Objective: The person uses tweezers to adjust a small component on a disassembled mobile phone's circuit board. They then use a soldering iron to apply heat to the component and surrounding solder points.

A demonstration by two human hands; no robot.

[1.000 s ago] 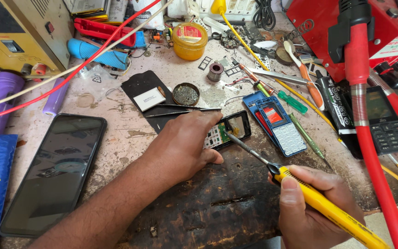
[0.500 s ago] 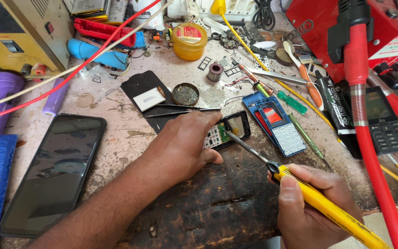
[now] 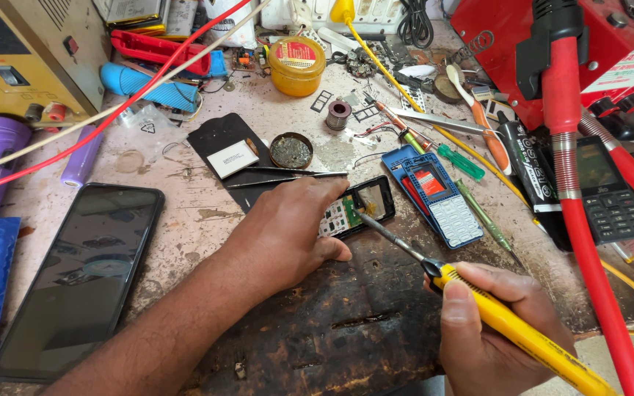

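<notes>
My left hand [image 3: 288, 231] presses down on an opened small phone with its circuit board exposed [image 3: 361, 205], holding it against the worn bench. My right hand [image 3: 497, 330] grips a yellow-handled soldering iron [image 3: 508, 326]; its metal tip reaches up and left onto the board near the phone's screen frame. A blue keypad phone shell [image 3: 434, 194] lies just right of the board.
A black smartphone [image 3: 86, 275] lies face up at left. Tweezers [image 3: 288, 176], a round tin [image 3: 290, 150], a yellow jar [image 3: 296, 66], a solder spool [image 3: 338, 114], screwdrivers [image 3: 464, 158], a black keypad phone [image 3: 607, 194] and a red hose [image 3: 588, 242] crowd the bench.
</notes>
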